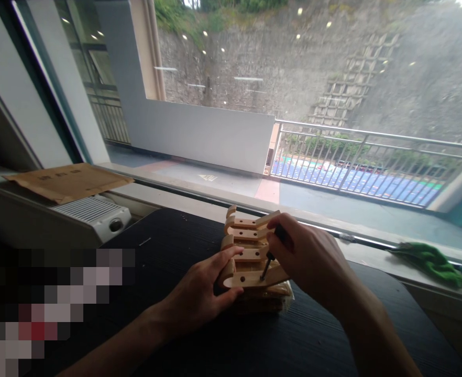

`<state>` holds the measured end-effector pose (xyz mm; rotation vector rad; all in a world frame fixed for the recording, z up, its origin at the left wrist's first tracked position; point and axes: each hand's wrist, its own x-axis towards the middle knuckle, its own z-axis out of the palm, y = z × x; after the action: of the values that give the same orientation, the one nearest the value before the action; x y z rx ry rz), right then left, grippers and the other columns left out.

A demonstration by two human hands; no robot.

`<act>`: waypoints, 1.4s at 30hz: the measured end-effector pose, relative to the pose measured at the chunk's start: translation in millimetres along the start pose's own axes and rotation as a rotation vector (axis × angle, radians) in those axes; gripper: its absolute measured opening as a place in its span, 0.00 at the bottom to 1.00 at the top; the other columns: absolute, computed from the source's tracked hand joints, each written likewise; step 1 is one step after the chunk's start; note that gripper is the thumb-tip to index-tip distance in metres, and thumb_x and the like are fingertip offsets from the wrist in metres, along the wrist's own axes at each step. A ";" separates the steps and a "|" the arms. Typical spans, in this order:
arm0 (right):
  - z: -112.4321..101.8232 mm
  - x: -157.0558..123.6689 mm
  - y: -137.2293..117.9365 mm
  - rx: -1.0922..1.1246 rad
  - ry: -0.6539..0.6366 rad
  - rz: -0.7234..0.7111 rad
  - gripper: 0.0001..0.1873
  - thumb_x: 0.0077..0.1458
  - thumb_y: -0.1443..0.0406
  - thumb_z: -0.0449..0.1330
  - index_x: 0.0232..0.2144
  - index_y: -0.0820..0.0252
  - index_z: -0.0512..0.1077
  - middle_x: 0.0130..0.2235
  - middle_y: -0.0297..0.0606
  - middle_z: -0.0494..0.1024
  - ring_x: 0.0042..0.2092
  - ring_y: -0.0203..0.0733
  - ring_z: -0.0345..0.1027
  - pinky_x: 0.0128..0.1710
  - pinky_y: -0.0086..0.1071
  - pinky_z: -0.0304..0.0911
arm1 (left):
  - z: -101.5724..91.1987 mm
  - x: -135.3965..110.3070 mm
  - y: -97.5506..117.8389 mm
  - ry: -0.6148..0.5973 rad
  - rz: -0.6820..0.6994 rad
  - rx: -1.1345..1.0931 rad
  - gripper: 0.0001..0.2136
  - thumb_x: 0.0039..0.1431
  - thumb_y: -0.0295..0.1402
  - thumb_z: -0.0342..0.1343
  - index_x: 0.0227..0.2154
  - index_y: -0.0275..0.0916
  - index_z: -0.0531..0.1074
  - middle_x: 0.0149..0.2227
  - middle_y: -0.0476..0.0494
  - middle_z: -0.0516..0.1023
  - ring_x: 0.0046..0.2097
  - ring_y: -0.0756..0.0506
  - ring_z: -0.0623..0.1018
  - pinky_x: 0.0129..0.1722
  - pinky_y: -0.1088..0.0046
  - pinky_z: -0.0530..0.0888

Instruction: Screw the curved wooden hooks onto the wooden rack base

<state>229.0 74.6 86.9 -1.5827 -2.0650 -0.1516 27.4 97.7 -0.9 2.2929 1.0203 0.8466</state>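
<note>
My right hand [313,254] is closed round the dark handle of a screwdriver [268,263]. The shaft slants down, its tip at the right hole of the nearest wooden hook piece [251,280]. My left hand [199,283] grips the curved left end of that same piece between thumb and fingers. Behind it lie more pale wooden hook pieces [250,255] in a row, each with holes along its flat middle. They rest on a bundle in clear plastic wrap [284,302], partly in shadow. Whether a screw sits under the tip is too small to tell.
The black tabletop [156,283] carries small crumbs. A brown paper envelope [74,180] lies on the ledge at left, above a white vented unit [93,214]. A green cloth [429,262] lies on the windowsill at right. Beyond the glass is a railing [364,162].
</note>
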 end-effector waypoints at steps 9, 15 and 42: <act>15.0 6.7 12.2 -0.024 -0.033 0.091 0.06 0.55 0.60 0.50 0.31 0.56 0.61 0.21 0.30 0.68 0.20 0.33 0.52 0.22 0.29 0.40 | 1.1 -0.4 -2.2 0.003 0.016 0.002 0.30 0.53 0.29 0.59 0.57 0.44 0.56 0.52 0.46 0.70 0.51 0.45 0.72 0.52 0.68 0.69; 16.4 6.1 18.2 0.010 -0.041 0.154 0.10 0.57 0.57 0.48 0.31 0.57 0.61 0.23 0.33 0.71 0.22 0.35 0.59 0.22 0.29 0.41 | 0.8 -0.3 -0.5 0.000 0.016 0.008 0.29 0.54 0.28 0.58 0.57 0.44 0.55 0.49 0.46 0.72 0.51 0.45 0.72 0.52 0.68 0.69; 2.2 1.9 12.5 0.026 -0.055 0.052 0.11 0.57 0.58 0.49 0.29 0.56 0.66 0.22 0.31 0.71 0.21 0.32 0.58 0.22 0.29 0.41 | 0.3 -0.1 -0.6 -0.005 0.007 0.008 0.29 0.54 0.29 0.58 0.57 0.44 0.55 0.44 0.48 0.73 0.49 0.45 0.73 0.51 0.65 0.69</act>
<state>239.4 81.0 83.1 -1.6401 -2.0567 -0.0631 27.3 97.9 -1.5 2.3053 1.0159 0.8404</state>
